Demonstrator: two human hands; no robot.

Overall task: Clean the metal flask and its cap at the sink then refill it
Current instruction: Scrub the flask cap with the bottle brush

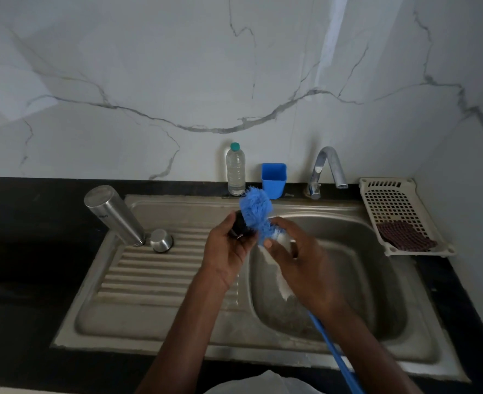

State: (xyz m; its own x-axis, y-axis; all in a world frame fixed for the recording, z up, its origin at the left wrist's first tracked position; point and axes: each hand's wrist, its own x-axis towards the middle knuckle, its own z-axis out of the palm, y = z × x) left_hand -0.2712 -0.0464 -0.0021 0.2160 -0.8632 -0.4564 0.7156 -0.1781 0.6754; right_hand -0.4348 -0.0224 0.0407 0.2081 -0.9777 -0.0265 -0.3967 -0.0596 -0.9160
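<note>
Both forearms come in from the bottom edge and meet over the sink (pixel 138 334), at the line between drainboard and basin.

Our left hand (pixel 225 251) is raised, palm turned inward, fingers curled round a small dark cap (pixel 239 226). The grip is narrow and closed on the cap; only the cap's dark upper part shows above the fingers.

Our right hand (pixel 300 260) sits just beside the left, back of the hand toward us, thumb and fingers wrapped round a bottle brush (pixel 255 210). The blue bristle head stands up above both hands and touches the cap. The brush's thin blue handle runs down past the right wrist to the bottom edge. White foam or bristles show under the thumb; we cannot tell which.

The metal flask (pixel 112 213) stands mouth down on the left back corner of the drainboard, leaning up and to the left. A small steel cup (pixel 162 240) sits upside down just beside its mouth.

Against the wall: a clear plastic bottle (pixel 236 170) with a green top, a blue tub (pixel 274 180), the tap (pixel 328 169). On the right, a white slotted tray (pixel 390 200) holds a dark red scrubber (pixel 405 236).
</note>
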